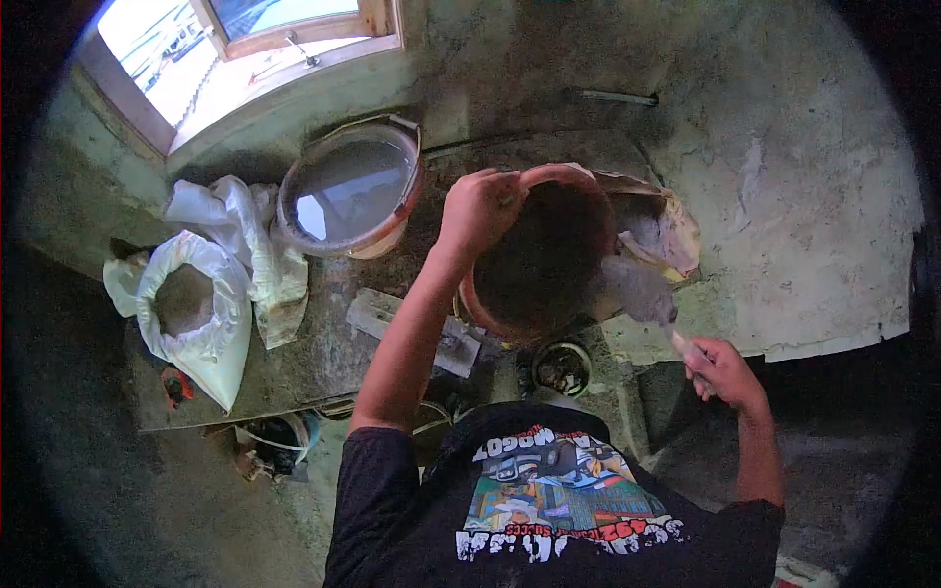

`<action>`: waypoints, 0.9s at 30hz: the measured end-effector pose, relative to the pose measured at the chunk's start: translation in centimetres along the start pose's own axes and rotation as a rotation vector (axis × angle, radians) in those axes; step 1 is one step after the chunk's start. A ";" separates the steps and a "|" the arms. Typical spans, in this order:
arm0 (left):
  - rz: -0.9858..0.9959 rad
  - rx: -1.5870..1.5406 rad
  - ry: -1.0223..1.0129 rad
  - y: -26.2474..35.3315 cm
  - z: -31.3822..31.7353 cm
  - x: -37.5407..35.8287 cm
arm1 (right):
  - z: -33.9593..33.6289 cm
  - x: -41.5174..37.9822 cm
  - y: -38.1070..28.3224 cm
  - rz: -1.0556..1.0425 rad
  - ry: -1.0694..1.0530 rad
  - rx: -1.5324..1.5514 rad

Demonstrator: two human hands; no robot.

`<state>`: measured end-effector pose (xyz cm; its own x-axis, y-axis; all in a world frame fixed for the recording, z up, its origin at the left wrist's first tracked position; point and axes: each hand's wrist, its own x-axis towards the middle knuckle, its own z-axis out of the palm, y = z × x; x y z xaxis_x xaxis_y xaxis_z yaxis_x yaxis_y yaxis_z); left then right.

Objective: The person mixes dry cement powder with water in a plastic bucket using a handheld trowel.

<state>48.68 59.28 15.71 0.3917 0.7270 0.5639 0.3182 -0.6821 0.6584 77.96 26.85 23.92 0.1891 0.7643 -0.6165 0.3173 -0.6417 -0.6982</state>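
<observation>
My left hand is closed on the rim of a reddish bucket, which is tilted, its inside dark. My right hand grips the pale handle of a trowel. Its blade is blurred and seems to carry grey powder, at the bucket's right edge. Just behind the blade lies an open paper sack with pale grey powder inside. What the bucket contains is too dark to make out.
A bucket of greyish water stands at the back left, beside an open white sack of powder. A flat plastering trowel lies near my left forearm. A small round container sits below the bucket. An open window is above.
</observation>
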 end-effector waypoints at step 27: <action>-0.104 0.005 0.088 2.1 0.7 -2.8 | 8.6 9.5 -6.2 -0.687 0.272 -1.307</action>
<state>48.84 55.76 15.21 0.2794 0.7977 0.5344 0.3577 -0.6030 0.7131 69.78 37.54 19.24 -0.2213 0.9671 -0.1255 0.9690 0.2326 0.0836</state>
